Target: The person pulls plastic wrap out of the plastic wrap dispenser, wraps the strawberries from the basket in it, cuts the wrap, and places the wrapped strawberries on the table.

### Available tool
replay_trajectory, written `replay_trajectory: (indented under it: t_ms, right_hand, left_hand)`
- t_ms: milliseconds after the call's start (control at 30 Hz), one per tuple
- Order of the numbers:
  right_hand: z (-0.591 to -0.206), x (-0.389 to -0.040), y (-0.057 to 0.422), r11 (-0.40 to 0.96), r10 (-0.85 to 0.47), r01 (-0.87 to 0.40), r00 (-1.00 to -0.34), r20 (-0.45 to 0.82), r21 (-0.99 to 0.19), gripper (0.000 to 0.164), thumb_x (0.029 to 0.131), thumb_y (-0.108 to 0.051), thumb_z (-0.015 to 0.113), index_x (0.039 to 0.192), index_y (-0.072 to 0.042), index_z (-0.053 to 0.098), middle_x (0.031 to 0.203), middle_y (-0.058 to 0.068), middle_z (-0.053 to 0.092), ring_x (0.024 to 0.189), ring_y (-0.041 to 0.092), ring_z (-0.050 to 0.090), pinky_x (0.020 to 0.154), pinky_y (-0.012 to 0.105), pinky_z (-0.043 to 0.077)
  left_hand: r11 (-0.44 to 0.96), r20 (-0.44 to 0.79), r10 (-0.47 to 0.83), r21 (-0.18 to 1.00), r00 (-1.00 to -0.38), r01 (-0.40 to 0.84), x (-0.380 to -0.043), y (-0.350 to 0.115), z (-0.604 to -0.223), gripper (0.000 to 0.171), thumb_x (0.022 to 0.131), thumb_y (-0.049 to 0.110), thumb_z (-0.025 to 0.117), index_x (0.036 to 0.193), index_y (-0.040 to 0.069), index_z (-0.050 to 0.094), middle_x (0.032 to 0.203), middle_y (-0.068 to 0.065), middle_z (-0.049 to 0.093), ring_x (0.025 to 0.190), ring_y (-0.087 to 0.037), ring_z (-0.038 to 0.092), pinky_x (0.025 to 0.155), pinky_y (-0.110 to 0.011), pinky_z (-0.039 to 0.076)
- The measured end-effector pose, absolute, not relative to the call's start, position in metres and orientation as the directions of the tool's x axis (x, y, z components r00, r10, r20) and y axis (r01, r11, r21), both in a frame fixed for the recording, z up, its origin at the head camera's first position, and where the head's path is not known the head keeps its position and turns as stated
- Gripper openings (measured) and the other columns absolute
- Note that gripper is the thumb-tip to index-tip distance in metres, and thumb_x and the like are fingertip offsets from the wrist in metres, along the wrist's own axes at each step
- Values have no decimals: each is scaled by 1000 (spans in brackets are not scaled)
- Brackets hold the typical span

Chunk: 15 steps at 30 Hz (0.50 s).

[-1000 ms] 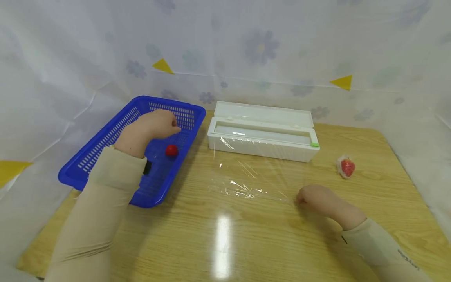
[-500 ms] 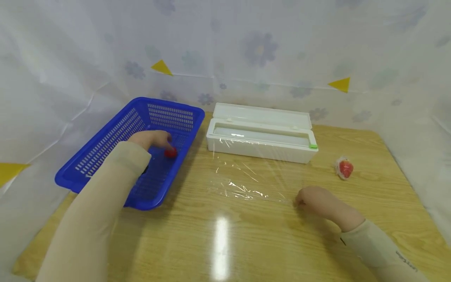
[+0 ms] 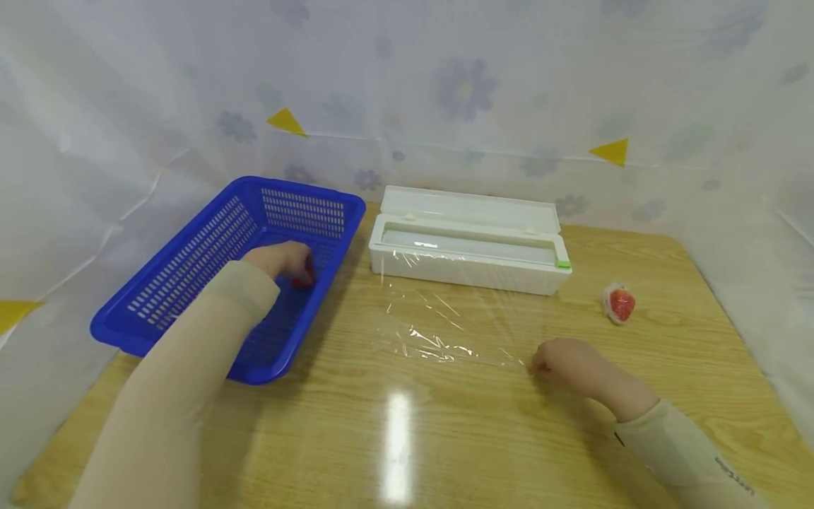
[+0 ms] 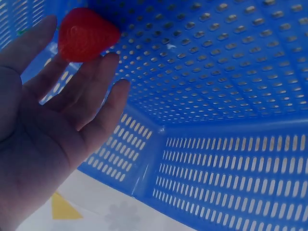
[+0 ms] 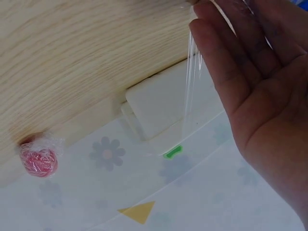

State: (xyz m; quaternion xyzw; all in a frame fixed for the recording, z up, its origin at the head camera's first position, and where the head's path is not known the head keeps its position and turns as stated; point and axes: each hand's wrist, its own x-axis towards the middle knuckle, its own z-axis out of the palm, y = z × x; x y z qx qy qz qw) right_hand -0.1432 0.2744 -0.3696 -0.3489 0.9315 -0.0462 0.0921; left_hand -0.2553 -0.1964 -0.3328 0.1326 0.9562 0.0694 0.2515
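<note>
Inside the blue basket (image 3: 343, 233), my left hand (image 3: 280, 259) reaches down and holds a red strawberry (image 4: 85, 36) between thumb and fingertips; in the head view the fingers hide most of it. A sheet of clear cling film (image 3: 439, 345) stretches forward from a white cling film dispenser (image 3: 467, 270) whose lid stands open. My right hand (image 3: 569, 362) pinches the film's near right corner, low over the table. The right wrist view shows the film hanging in folds from those fingertips.
A film-wrapped strawberry (image 3: 620, 304) lies on the wooden table (image 3: 483, 438), right of the dispenser. A green slider (image 3: 562, 264) sits at the dispenser's right end. A flower-patterned curtain (image 3: 445, 127) with yellow triangles hangs behind and beside the table.
My left hand has come down into the basket and its fingers have closed around the strawberry. The right hand keeps its place at the film's corner.
</note>
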Motion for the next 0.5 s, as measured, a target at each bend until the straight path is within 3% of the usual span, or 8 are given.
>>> replay_trajectory:
  t_ms: [233,500]
  right_hand:
    - [-368,-141,272,763,-646,-630,-747,-153,-147,7,77,-8,72,80,-14,72,82,0,70,76,20,65,68,36,54]
    - [-367,-143,271,765,-644,-626,-748,-163,-149,7,78,-7,71,81,-13,73,83,0,70,77,21,66,68,36,54]
  left_hand:
    - [969,-463,242,167,-852,185,-239,-187,-320,19,75,4,66,92,-5,62,84,-13,66,79,-24,61,75,-33,52]
    - [978,-493,205,130,-846,162,-239,-192,-319,20,76,4,65,93,-6,64,85,-14,67,81,-25,62,80,-36,52]
